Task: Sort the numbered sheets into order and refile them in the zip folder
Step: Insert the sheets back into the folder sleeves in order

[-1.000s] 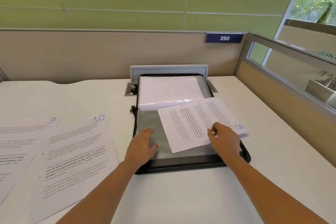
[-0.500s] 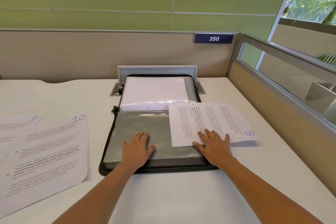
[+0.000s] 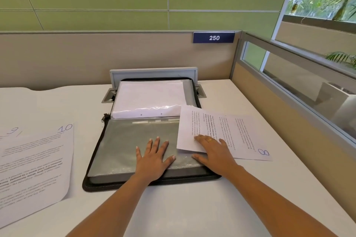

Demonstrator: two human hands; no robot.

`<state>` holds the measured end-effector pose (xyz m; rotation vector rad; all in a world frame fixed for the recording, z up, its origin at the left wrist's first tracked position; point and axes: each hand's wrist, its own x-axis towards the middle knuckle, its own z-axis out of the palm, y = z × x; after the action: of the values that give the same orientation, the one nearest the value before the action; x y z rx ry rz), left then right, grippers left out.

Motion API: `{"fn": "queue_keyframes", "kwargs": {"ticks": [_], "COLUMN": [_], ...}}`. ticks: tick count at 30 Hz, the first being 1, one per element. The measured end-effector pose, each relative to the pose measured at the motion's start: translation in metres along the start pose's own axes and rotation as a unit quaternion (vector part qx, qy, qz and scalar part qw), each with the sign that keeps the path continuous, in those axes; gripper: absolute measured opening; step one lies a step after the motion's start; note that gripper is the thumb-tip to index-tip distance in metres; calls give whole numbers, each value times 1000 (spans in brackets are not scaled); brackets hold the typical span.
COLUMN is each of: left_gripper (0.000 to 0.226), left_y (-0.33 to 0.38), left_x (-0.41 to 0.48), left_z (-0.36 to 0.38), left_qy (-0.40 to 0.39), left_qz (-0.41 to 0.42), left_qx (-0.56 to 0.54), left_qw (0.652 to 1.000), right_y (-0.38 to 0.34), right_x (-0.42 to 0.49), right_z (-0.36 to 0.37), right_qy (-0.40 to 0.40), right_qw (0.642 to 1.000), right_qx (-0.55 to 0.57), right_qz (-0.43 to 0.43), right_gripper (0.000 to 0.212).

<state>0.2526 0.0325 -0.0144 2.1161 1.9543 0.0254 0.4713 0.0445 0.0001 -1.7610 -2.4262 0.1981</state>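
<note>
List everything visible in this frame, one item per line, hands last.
folder: one, black, open, desk centre.
sleeve: one, clear grey, near half of folder.
filed sheets: count unclear, white, far half of folder.
sheet 8: one, white, overlapping right edge of folder.
sheet 10: one, white, desk left.
sheet 9: one, white, far left, next to sheet 10.
desk: one, white.
partition: one, beige, behind desk.
sign: one, blue, reads 250, on partition.
hatch: one, grey, behind folder.
ring: one, gold, on right hand.
left hand: flat on sleeve.
right hand: flat on sheet 8.
</note>
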Motion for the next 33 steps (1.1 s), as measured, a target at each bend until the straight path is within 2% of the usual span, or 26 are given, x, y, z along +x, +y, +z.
{"fn": "queue_keyframes", "kwargs": {"ticks": [1, 4, 7, 10, 11, 14, 16, 21, 25, 28, 33], "left_gripper": [133, 136, 136, 131, 123, 75, 64, 63, 62, 68, 76], "left_y": [-1, -2, -3, -3, -2, -1, 4, 28, 56, 73, 88], "left_x": [0, -1, -1, -3, -3, -4, -3, 5, 14, 21, 26], "left_z": [1, 3, 3, 4, 4, 3, 2, 2, 2, 3, 7], "left_qy": [2, 4, 10, 12, 12, 10, 11, 34, 16, 5, -23], "left_qz": [-2, -5, -7, -2, -1, -5, -12, 5, 41, 46, 52], "left_qx": [7, 9, 9, 14, 13, 10, 13, -2, -71, -83, -39], "left_qw": [1000, 1000, 1000, 1000, 1000, 1000, 1000, 999, 997, 996, 998], "right_y": [0, 5, 19, 39, 45, 57, 59, 56, 58, 53, 48], "right_x": [2, 6, 7, 1, -2, -14, -18, -16, -15, -17, -23], "right_z": [1, 2, 5, 8, 10, 18, 22, 23, 24, 21, 20], "right_qy": [10, 39, 116, 154, 176, 224, 232, 232, 212, 204, 236], "right_qw": [1000, 999, 992, 985, 980, 965, 959, 960, 972, 975, 958], "right_qx": [-3, 16, 57, 49, 54, 85, 106, 95, 90, 85, 154], "right_qz": [-11, -24, 4, 57, 71, 106, 121, 121, 46, 10, 49], "right_gripper": [55, 41, 36, 36, 37, 41, 42, 43, 49, 46, 47]}}
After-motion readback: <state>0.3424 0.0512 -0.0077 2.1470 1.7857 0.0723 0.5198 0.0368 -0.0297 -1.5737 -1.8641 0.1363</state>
